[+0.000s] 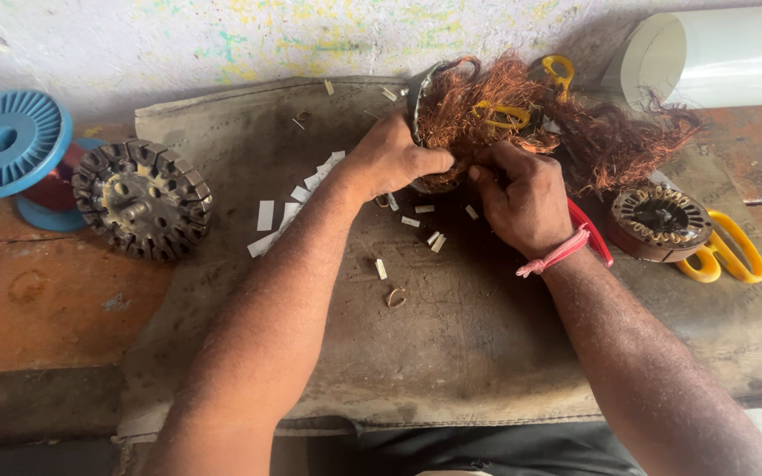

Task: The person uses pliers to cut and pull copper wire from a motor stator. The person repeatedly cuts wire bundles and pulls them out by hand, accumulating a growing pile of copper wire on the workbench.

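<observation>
A round metal stator core (pixel 420 97) stands on edge at the far middle of a grey cloth mat (pixel 469 353), with a tangle of copper winding wire (pixel 522 110) spilling out of it to the right. My left hand (pixel 390 159) grips the core's near rim. My right hand (pixel 526 198), with a pink thread round the wrist, is closed on the wire at the core's lower edge. Small white slips of insulating paper (pixel 297 207) lie scattered on the mat beside my left forearm.
A slotted dark stator (pixel 143 198) lies at left beside a blue wire spool (pixel 6 145). A smaller wound stator (pixel 659 216) and yellow-handled scissors (pixel 729 251) sit at right. A white tube (pixel 716 57) lies at top right. A red-handled tool (pixel 593 231) shows behind my right wrist.
</observation>
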